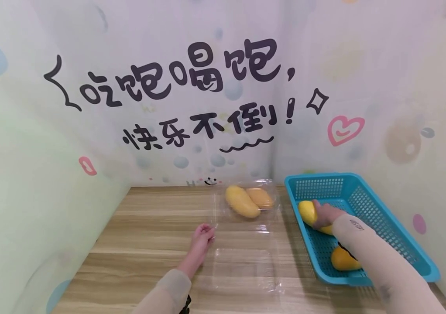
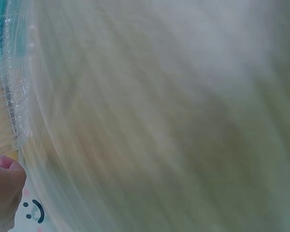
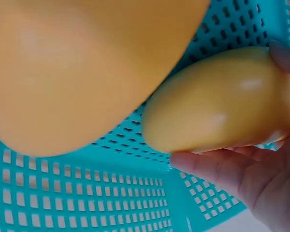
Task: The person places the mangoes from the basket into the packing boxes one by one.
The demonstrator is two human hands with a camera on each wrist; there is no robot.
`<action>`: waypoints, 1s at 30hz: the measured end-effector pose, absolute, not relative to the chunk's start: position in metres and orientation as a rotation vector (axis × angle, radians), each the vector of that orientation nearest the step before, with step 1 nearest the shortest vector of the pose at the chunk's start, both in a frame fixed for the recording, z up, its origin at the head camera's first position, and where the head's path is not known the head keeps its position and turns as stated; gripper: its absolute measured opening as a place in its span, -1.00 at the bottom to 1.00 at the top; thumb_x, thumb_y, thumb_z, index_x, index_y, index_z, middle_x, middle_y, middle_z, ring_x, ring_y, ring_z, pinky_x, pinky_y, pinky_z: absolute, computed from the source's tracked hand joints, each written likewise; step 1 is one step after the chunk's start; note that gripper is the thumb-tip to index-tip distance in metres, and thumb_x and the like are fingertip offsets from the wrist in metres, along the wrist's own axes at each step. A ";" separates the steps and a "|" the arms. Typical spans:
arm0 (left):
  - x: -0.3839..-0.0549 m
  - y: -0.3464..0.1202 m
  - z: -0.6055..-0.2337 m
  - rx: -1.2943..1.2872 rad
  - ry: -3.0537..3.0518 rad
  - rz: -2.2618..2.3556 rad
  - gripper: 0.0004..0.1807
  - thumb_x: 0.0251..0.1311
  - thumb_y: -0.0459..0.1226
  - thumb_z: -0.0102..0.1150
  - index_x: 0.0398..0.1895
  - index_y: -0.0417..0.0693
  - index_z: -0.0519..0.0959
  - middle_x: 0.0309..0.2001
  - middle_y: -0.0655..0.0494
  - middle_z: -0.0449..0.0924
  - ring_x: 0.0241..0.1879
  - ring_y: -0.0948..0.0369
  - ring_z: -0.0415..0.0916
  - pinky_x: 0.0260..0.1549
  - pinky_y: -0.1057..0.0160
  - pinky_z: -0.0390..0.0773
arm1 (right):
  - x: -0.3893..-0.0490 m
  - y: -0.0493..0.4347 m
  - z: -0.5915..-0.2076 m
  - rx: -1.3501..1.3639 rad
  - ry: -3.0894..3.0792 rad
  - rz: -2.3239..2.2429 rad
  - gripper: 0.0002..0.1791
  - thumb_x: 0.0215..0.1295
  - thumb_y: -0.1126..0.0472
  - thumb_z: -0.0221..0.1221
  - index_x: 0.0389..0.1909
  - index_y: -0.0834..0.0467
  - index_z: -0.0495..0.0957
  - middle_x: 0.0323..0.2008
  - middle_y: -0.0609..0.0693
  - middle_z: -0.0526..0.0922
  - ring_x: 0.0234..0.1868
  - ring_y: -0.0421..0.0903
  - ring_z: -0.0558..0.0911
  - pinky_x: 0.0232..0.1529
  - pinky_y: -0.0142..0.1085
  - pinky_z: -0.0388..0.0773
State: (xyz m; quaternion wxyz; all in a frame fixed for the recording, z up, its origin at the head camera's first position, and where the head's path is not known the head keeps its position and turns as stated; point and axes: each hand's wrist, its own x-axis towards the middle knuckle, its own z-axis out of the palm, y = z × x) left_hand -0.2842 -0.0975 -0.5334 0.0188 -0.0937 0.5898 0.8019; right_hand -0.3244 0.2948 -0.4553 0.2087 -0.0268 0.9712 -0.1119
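Observation:
My right hand reaches into a blue plastic basket and grips a yellow mango. In the right wrist view, thumb and fingers lie around that mango's near end. Another mango lies in the basket, partly hidden by the sleeve. A clear plastic clamshell box lies unfolded on the table, with two mangoes in its far half. At the box's left side, my left hand has curled fingers that pinch the plastic edge; its wrist view is mostly blurred by the plastic.
A wood-grain table carries the box, with the basket at its right side. Behind it stands a pale printed wall with black lettering. Another wall rises along the left, and a third stands close by the basket's right side.

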 end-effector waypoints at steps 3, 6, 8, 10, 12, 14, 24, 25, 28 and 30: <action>-0.286 -0.091 -0.533 -0.303 1.813 2.506 -0.82 0.15 -0.52 0.00 -0.21 -0.23 0.31 -0.41 0.20 0.39 -0.47 0.38 0.36 -0.43 0.49 0.43 | -0.324 0.291 -0.456 -0.040 2.697 -0.310 0.00 0.04 0.12 0.25 0.34 0.32 -0.18 -0.05 0.44 0.32 -0.23 0.17 0.40 -0.16 0.12 0.37; -0.286 -0.083 -0.533 -0.307 1.803 2.526 -0.83 0.15 -0.52 0.01 -0.24 -0.21 0.32 -0.43 0.21 0.38 -0.49 0.39 0.35 -0.44 0.50 0.44 | -0.324 0.290 -0.457 -0.041 2.702 -0.307 0.01 0.03 0.14 0.26 0.34 0.33 -0.19 -0.05 0.46 0.32 -0.23 0.17 0.41 -0.17 0.11 0.39; -0.286 -0.078 -0.532 -0.322 1.792 2.537 -0.84 0.14 -0.52 0.03 -0.26 -0.19 0.33 -0.45 0.22 0.39 -0.50 0.40 0.36 -0.46 0.51 0.43 | -0.323 0.289 -0.458 -0.048 2.710 -0.302 0.01 0.02 0.15 0.26 0.34 0.35 -0.19 -0.06 0.47 0.33 -0.25 0.17 0.42 -0.18 0.09 0.39; -0.286 -0.074 -0.532 -0.330 1.789 2.545 -0.82 0.13 -0.52 0.04 -0.25 -0.19 0.33 -0.45 0.23 0.40 -0.51 0.41 0.35 -0.48 0.52 0.42 | -0.323 0.289 -0.459 -0.059 2.723 -0.297 0.01 0.01 0.16 0.26 0.33 0.36 -0.18 -0.08 0.47 0.35 -0.26 0.15 0.42 -0.20 0.07 0.41; -0.286 -0.069 -0.532 -0.339 1.790 2.548 -0.82 0.13 -0.52 0.06 -0.24 -0.20 0.33 -0.45 0.22 0.42 -0.51 0.41 0.36 -0.50 0.52 0.40 | -0.322 0.289 -0.460 -0.071 2.738 -0.295 0.00 -0.01 0.17 0.27 0.32 0.36 -0.16 -0.14 0.44 0.38 -0.29 0.13 0.43 -0.23 0.04 0.42; -0.286 -0.066 -0.532 -0.342 1.807 2.538 -0.80 0.12 -0.51 0.07 -0.20 -0.22 0.34 -0.42 0.21 0.43 -0.50 0.40 0.36 -0.49 0.52 0.40 | -0.321 0.289 -0.460 -0.078 2.750 -0.294 -0.01 -0.02 0.17 0.27 0.30 0.37 -0.14 -0.20 0.40 0.41 -0.32 0.11 0.44 -0.26 0.01 0.43; -0.284 -0.067 -0.538 -0.242 1.971 2.421 -0.63 0.20 -0.38 0.05 0.04 -0.35 0.28 -0.25 0.14 0.45 -0.45 0.39 0.39 -0.52 0.48 0.34 | -0.323 0.287 -0.462 -0.033 2.746 -0.304 -0.02 -0.03 0.15 0.29 0.28 0.33 -0.13 -0.23 0.35 0.40 -0.32 0.11 0.43 -0.26 0.00 0.43; -0.283 -0.069 -0.539 -0.227 1.997 2.401 -0.60 0.20 -0.37 0.05 0.06 -0.37 0.27 -0.24 0.14 0.44 -0.45 0.39 0.39 -0.50 0.47 0.36 | -0.323 0.288 -0.463 -0.028 2.744 -0.307 -0.01 -0.03 0.15 0.29 0.28 0.34 -0.13 -0.23 0.37 0.39 -0.32 0.12 0.43 -0.27 0.01 0.43; -0.279 -0.075 -0.541 -0.202 2.106 2.304 -0.58 0.18 -0.33 0.08 0.04 -0.39 0.30 -0.30 0.15 0.45 -0.53 0.39 0.34 -0.56 0.45 0.33 | -0.325 0.289 -0.465 -0.003 2.735 -0.297 0.02 -0.02 0.14 0.28 0.31 0.34 -0.18 -0.16 0.42 0.36 -0.29 0.14 0.43 -0.24 0.02 0.42; -0.277 -0.079 -0.543 -0.197 2.149 2.232 -0.64 0.17 -0.29 0.10 -0.04 -0.36 0.36 -0.42 0.18 0.42 -0.61 0.38 0.28 -0.65 0.46 0.29 | -0.326 0.290 -0.466 0.004 2.726 -0.299 0.04 -0.01 0.13 0.28 0.32 0.35 -0.20 -0.13 0.45 0.35 -0.28 0.15 0.42 -0.22 0.05 0.41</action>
